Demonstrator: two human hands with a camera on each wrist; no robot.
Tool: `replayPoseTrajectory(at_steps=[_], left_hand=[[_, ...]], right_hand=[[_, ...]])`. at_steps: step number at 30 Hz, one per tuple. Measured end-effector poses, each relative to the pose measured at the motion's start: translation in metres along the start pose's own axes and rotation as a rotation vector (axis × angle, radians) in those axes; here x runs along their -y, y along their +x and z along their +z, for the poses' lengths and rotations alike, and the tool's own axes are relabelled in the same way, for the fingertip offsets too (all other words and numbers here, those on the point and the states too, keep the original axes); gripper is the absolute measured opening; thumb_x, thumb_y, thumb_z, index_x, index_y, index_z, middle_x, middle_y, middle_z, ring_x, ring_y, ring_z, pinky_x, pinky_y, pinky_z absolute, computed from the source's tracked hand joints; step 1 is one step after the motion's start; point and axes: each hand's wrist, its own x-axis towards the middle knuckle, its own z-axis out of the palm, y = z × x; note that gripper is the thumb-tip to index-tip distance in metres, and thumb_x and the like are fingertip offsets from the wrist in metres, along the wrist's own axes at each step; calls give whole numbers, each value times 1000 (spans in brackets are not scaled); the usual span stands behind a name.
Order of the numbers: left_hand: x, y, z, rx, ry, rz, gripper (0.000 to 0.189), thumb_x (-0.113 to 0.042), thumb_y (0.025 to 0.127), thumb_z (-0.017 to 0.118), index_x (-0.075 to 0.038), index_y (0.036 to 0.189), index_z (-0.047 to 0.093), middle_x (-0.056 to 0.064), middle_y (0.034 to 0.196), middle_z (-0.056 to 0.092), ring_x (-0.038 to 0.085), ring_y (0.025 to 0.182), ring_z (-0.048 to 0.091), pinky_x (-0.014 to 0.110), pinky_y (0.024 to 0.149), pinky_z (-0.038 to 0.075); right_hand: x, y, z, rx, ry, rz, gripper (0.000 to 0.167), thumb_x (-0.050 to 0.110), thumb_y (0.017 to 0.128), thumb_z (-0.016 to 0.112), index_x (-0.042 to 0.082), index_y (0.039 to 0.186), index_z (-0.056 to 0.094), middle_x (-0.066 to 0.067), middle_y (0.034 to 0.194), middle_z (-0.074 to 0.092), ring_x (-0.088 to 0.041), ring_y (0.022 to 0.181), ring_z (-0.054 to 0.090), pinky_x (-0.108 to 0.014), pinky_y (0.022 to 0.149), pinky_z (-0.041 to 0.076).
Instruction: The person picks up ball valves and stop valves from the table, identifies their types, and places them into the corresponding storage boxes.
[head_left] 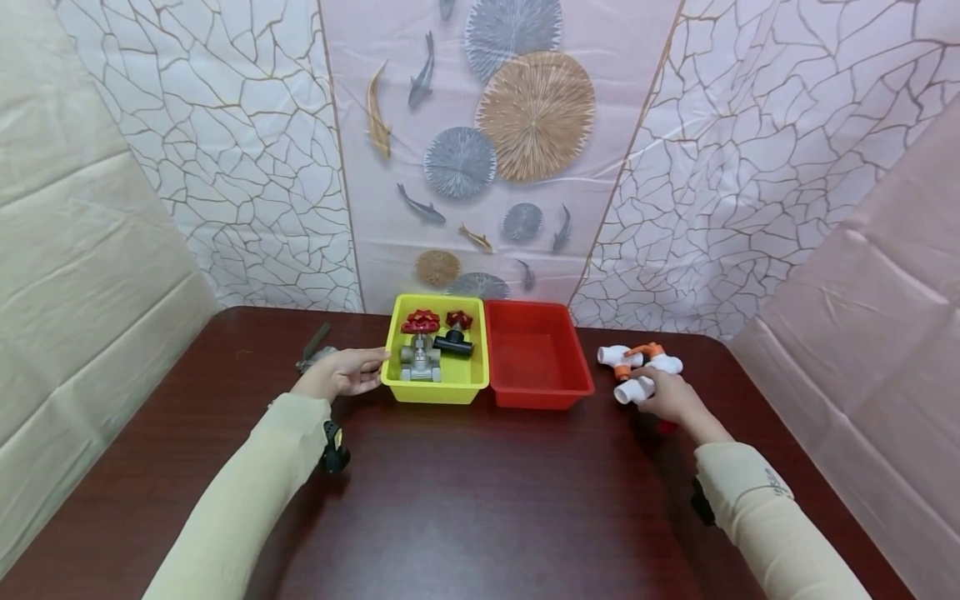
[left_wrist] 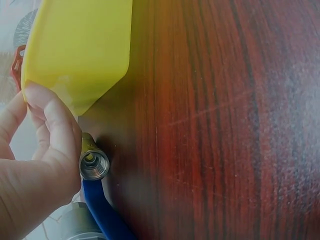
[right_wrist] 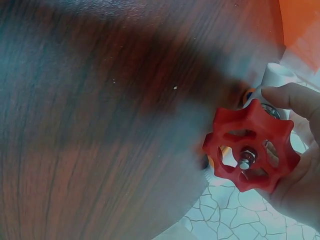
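My left hand pinches the left rim of the yellow bin between thumb and fingers. Inside that bin are a grey metal gate valve with a red handwheel and a black valve with a smaller red one. At the right of the table, my right hand grips a white plastic valve; its red handwheel faces the right wrist camera. Just beyond that hand are white valves with orange handles. Under the left hand, a metal ball valve has a blue lever.
A red bin stands against the yellow bin's right side. Behind the left hand lie grey metal pieces, partly hidden. Patterned cloth hangs along the back of the brown table, with plain cloth at both sides.
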Motion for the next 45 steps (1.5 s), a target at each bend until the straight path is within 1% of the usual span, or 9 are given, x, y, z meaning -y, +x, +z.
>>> replayPoseTrajectory(at_steps=[5, 9, 12, 17, 21, 26, 33, 38, 45], left_hand=[[-1, -1, 1, -14, 6, 5, 55, -20, 95, 56, -10, 145, 35, 3, 115, 56, 9, 70, 56, 18, 63, 52], [-1, -3, 2, -23, 13, 6, 55, -20, 95, 55, -9, 145, 35, 2, 111, 57, 9, 69, 56, 18, 62, 52], [0, -3, 2, -30, 8, 3, 56, -20, 95, 56, -10, 146, 35, 2, 110, 57, 9, 69, 56, 18, 62, 52], [0, -3, 2, -42, -2, 3, 57, -19, 94, 56, -13, 147, 34, 7, 132, 48, 9, 70, 56, 18, 61, 52], [0, -2, 2, -51, 0, 3, 57, -19, 94, 56, -13, 147, 34, 8, 143, 41, 9, 70, 55, 18, 61, 52], [0, -2, 1, -52, 3, 8, 57, -19, 94, 56, -12, 147, 34, 6, 128, 50, 9, 70, 55, 18, 61, 52], [1, -2, 3, -48, 8, 21, 55, -18, 94, 57, -10, 145, 37, -4, 86, 59, 8, 69, 55, 18, 61, 52], [2, 1, 3, -65, 3, 24, 54, -18, 93, 58, -11, 144, 39, -5, 85, 59, 8, 71, 55, 18, 61, 51], [3, 4, 0, -68, 31, 38, 52, -17, 93, 57, -11, 142, 41, -5, 85, 58, 7, 71, 56, 17, 62, 51]], right_hand=[[1, 0, -4, -8, 1, -20, 52, 9, 76, 67, -4, 125, 54, -32, 114, 58, -37, 86, 55, -45, 70, 46], [7, 2, -10, -47, 8, -82, 52, 6, 74, 67, -3, 123, 54, -30, 111, 57, -30, 77, 52, -33, 62, 41], [15, 1, -16, -92, 19, -114, 51, 6, 72, 68, -2, 120, 56, -29, 107, 57, -31, 75, 52, -35, 61, 42], [29, -1, -25, -130, 23, -124, 47, 9, 73, 70, -1, 117, 58, -29, 101, 60, -33, 77, 56, -46, 67, 47], [41, -1, -29, -145, 25, -134, 44, 12, 76, 71, 0, 116, 58, -26, 98, 62, -32, 78, 57, -45, 67, 47], [57, -3, -32, -155, 70, -138, 41, 12, 78, 70, 3, 115, 54, -21, 88, 64, -26, 70, 58, -35, 58, 45], [79, 0, -34, -175, 94, -124, 54, 13, 80, 66, 2, 130, 48, -21, 89, 64, -24, 69, 57, -33, 60, 44], [94, 2, -37, -180, 119, -113, 57, 14, 80, 67, -1, 133, 48, -22, 87, 65, -23, 69, 57, -31, 61, 43], [114, 11, -32, -206, 103, -107, 57, 16, 80, 71, -3, 131, 52, -28, 116, 61, -35, 89, 56, -42, 73, 46]])
